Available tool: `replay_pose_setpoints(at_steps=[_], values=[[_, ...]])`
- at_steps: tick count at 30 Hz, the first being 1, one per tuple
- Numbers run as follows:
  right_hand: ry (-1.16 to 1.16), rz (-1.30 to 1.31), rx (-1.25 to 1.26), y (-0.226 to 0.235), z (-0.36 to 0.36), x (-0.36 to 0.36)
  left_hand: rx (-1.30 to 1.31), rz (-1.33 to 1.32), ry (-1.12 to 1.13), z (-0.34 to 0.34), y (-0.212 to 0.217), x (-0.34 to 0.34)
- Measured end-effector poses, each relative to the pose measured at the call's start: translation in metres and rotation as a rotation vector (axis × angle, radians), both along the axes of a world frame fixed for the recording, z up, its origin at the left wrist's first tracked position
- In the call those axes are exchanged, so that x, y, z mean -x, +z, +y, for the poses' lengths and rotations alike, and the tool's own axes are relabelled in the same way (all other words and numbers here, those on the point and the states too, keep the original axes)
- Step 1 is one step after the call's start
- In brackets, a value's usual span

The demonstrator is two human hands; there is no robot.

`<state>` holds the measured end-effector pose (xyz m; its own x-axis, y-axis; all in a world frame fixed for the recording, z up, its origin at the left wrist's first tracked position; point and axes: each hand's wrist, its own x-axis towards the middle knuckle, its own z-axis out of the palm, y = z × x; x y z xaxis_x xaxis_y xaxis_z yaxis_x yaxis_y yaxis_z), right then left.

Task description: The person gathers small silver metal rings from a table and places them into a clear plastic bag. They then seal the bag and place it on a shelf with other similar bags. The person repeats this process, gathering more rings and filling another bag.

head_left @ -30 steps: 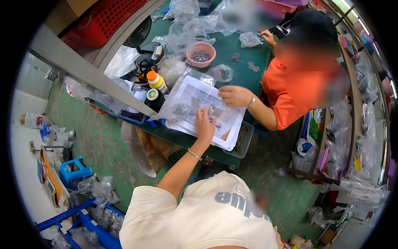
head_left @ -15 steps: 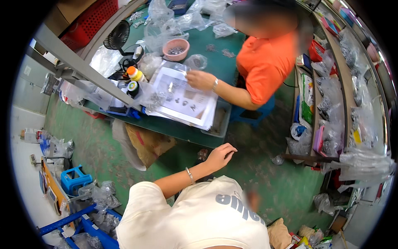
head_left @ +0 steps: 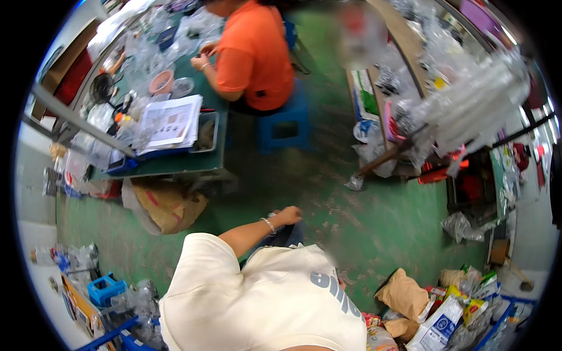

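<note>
My left hand hangs in front of my body over the green floor, fingers curled in, and I see nothing in it. A bracelet circles that wrist. Of my right hand only a sliver shows past the edge of my cream shirt; its fingers are hidden. Neither hand touches the green-topped table ahead on the left. Papers with printed pictures lie at its near end, beside a grey tray and a pink bowl.
A person in an orange shirt sits on a blue stool at the table. Shelves with plastic bags line the right. Sacks and packages lie at the lower right. A brown sack sits under the table's near edge.
My view has turned right and moved away from the table, which now sits farther left. The seated person's hands are drawn together, off the papers. My left hand is lower, its fingers more curled.
</note>
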<state>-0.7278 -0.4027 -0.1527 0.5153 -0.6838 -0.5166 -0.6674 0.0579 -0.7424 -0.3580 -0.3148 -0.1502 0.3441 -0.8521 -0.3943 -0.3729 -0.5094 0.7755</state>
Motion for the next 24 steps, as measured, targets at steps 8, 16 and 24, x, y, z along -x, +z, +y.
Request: replay_pose_setpoints(at_steps=[8,16,24], values=[[-0.252,-0.011,-0.093,0.013,-0.079,0.061,-0.336,-0.465,-0.477,-0.017,-0.068,0.032],[-0.601,-0.017,-0.065,0.023,-0.216,0.089,-0.244,-0.023,-0.543,-0.257,-0.1,0.056],[-0.781,0.07,0.085,0.011,-0.374,0.116,-0.132,0.179,-0.556,-0.489,-0.101,0.094]])
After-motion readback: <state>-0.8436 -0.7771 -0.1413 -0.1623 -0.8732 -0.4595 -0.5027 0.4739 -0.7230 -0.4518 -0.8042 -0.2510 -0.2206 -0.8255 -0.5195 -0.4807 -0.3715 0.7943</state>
